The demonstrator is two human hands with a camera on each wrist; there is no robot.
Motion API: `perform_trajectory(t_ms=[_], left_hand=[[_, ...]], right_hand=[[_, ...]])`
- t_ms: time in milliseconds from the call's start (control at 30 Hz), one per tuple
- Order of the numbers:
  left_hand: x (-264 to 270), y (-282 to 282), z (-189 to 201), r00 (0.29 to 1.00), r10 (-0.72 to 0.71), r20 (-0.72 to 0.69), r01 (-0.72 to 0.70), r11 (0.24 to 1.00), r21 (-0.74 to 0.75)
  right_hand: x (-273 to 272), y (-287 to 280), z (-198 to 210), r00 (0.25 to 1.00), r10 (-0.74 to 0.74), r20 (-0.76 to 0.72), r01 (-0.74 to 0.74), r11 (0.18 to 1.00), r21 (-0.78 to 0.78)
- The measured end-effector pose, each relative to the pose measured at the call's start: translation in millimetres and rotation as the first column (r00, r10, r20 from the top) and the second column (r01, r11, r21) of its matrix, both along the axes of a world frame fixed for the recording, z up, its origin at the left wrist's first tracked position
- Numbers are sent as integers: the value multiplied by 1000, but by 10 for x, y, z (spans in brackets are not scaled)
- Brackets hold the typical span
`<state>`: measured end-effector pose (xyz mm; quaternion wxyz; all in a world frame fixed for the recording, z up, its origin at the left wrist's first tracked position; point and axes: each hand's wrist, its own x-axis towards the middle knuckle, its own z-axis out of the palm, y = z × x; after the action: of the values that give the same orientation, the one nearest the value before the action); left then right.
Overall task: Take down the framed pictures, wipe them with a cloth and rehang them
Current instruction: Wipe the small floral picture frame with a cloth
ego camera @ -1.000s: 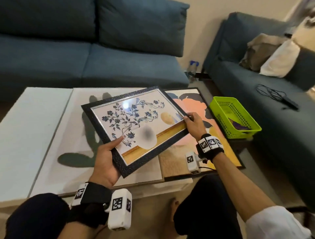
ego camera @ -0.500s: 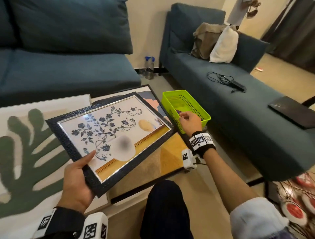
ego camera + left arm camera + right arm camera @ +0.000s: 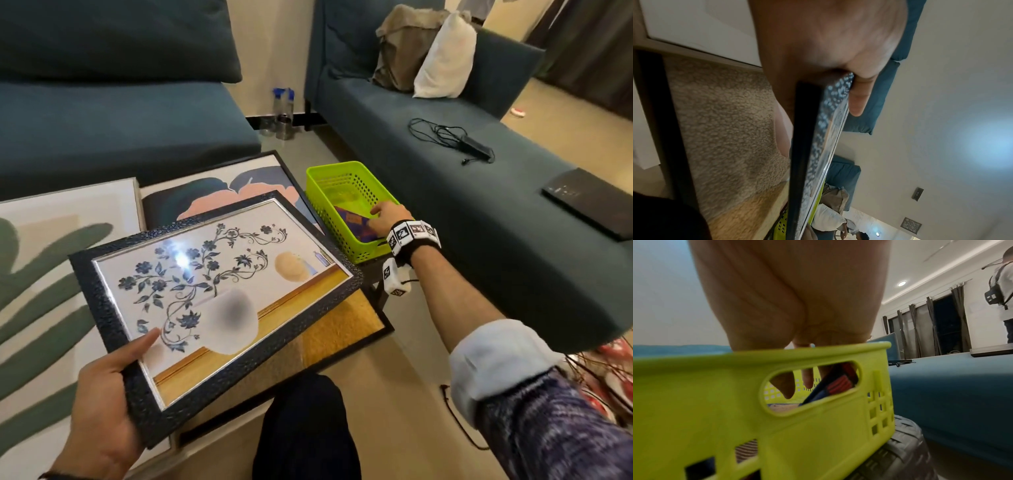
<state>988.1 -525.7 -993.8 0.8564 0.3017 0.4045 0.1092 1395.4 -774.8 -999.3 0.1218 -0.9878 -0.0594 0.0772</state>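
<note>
Now reaching down into the green basket (image 3: 329, 180) with the right hand (image 3: 383, 219), off the floral framed picture (image 3: 212, 291) it was gripping a second ago and past the rim it was hovering over half a second back. Fingers landing on the folded purple-and-orange cloth (image 3: 354, 226) inside; fingertips buried behind the knuckles in the head view, so cannot tell whether pinching it yet. Holding the picture tilted over two larger pictures (image 3: 236, 185) on the table with the left hand (image 3: 102, 404) alone, thumb lying across the glass, remaining fingers hidden beneath the frame.

Going to the left wrist: showing the framed picture (image 3: 818, 154) edge-on, left hand (image 3: 828, 48) clamping its corner, one digit (image 3: 859, 97) wrapping the textured front, the glass itself barely readable at this angle.

Going to the right wrist: blocking most of the view with the basket (image 3: 715, 394) wall. Peeking through the handle slot, fingers (image 3: 807, 378) pointing downward beside the cloth (image 3: 838, 384), right hand (image 3: 793, 293) blurring above. Contact hard to judge here too.
</note>
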Motion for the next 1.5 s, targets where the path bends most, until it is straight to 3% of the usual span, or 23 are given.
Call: perform_trajectory(t_ms=[233,433,633,767,967,1167,1267,1367,1500], left_hand=[[18,-42,-39,998,37,-44,-35,998,46],[18,-43,39,998,49,-50,-46,998,44],[-20,-44,84,998,43,39,-45,998,33],[-84,-78,136,998,51,48,-53,998,42],[-194,-157,318,999,16,39,-20,995,98],[-508,-24,483,998,43,44,-48,992,119],[-737,76,546,997,56,48,-62,990,123],[-1004,171,582,997,56,44,-61,992,114],[-1417,282,570,997,63,41,-67,994,89]], right_hand=[[6,122,-28,986,113,-119,-130,982,-140],[13,144,1,995,90,-44,-95,984,-148],[-37,85,126,998,-41,38,41,999,1],[-164,74,293,992,-68,104,50,985,164],[-615,187,581,953,-62,296,-69,908,413],[-1278,294,868,905,99,413,-305,827,472],[-1555,351,1046,925,152,347,-330,773,541],[-1851,458,1167,970,161,184,-244,685,686],[-2417,635,1211,975,210,-71,-52,524,850]])
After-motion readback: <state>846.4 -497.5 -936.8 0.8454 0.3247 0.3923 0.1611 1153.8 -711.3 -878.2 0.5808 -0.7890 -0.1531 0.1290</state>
